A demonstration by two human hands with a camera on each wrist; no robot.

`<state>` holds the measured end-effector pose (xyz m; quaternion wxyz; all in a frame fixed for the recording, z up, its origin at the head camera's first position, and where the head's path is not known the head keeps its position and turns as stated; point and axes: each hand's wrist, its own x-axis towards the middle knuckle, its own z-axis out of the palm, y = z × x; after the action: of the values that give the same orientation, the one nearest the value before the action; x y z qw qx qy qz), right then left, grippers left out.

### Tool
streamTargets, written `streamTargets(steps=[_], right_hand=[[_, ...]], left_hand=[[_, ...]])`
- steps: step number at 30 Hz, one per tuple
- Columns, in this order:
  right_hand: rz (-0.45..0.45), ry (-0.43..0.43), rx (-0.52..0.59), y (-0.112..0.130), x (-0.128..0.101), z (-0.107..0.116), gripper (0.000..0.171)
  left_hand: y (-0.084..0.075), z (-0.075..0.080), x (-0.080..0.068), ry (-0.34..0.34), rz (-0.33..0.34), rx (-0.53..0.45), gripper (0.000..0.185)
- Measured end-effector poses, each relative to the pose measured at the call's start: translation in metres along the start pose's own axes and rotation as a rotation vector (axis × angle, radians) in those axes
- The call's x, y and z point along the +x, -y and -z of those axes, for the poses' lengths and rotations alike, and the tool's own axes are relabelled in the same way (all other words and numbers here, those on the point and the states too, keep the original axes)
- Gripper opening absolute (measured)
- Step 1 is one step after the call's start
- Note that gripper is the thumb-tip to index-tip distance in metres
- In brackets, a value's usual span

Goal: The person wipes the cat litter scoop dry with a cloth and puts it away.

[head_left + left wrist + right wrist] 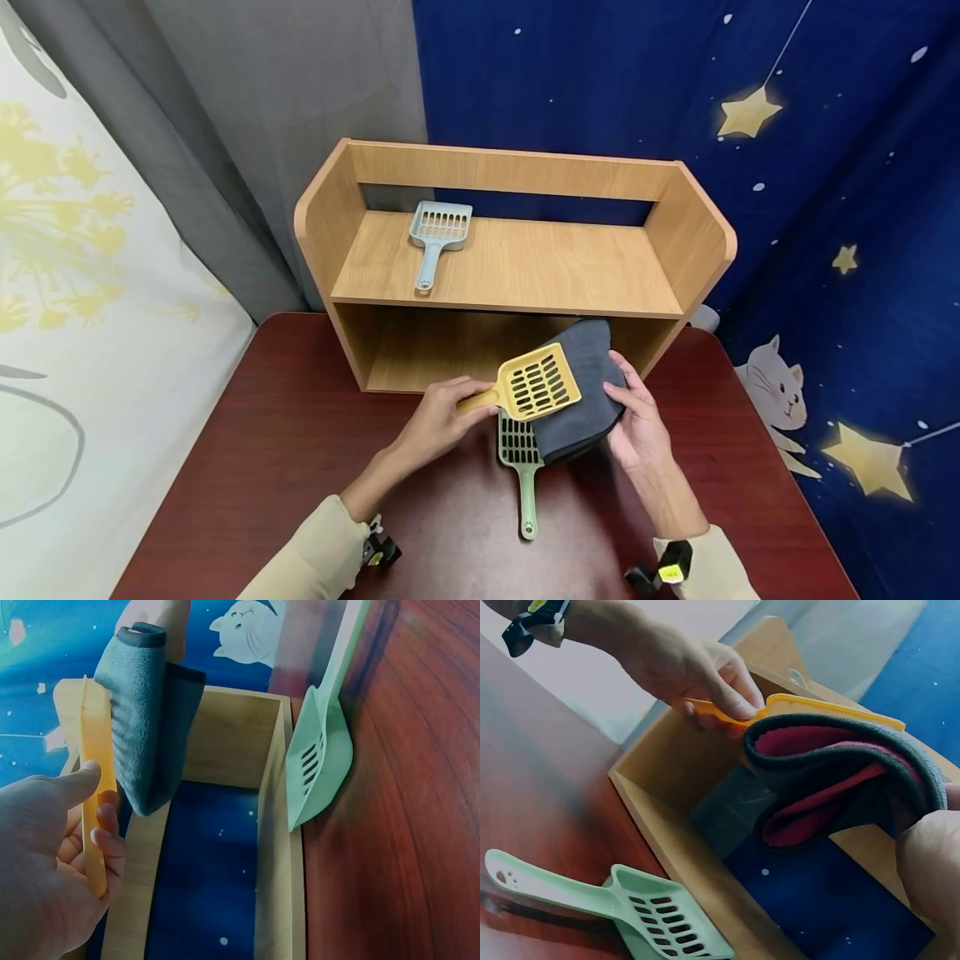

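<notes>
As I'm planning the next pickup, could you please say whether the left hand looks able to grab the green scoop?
Probably not: the left hand holds the yellow scoop, though the green scoop on the table has its handle uncovered.

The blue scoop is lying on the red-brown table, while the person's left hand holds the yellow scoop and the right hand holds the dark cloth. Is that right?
Not quite: the blue scoop lies on the wooden upper shelf, not the table, as the head view shows. The left hand does hold the yellow scoop, and the right hand the dark cloth.
</notes>
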<state>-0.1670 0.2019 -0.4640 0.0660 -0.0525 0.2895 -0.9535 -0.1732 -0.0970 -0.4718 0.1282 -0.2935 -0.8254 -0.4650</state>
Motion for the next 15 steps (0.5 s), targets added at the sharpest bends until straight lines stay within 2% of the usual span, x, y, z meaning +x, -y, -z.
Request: streamTargets(steps=[5, 11, 15], right_hand=[[-0.041, 0.023, 0.064, -0.013, -0.001, 0.001, 0.05], [-0.062, 0.029, 0.03, -0.036, -0.002, 0.0, 0.049], [-0.057, 0.02, 0.04, -0.037, -0.003, 0.0, 0.048]], left_hand=[[-0.001, -0.008, -0.001, -0.037, 0.019, -0.035, 0.032], [-0.004, -0.016, -0.001, -0.076, 0.043, -0.06, 0.032], [-0.005, -0.017, -0.001, -0.069, 0.058, -0.073, 0.031]])
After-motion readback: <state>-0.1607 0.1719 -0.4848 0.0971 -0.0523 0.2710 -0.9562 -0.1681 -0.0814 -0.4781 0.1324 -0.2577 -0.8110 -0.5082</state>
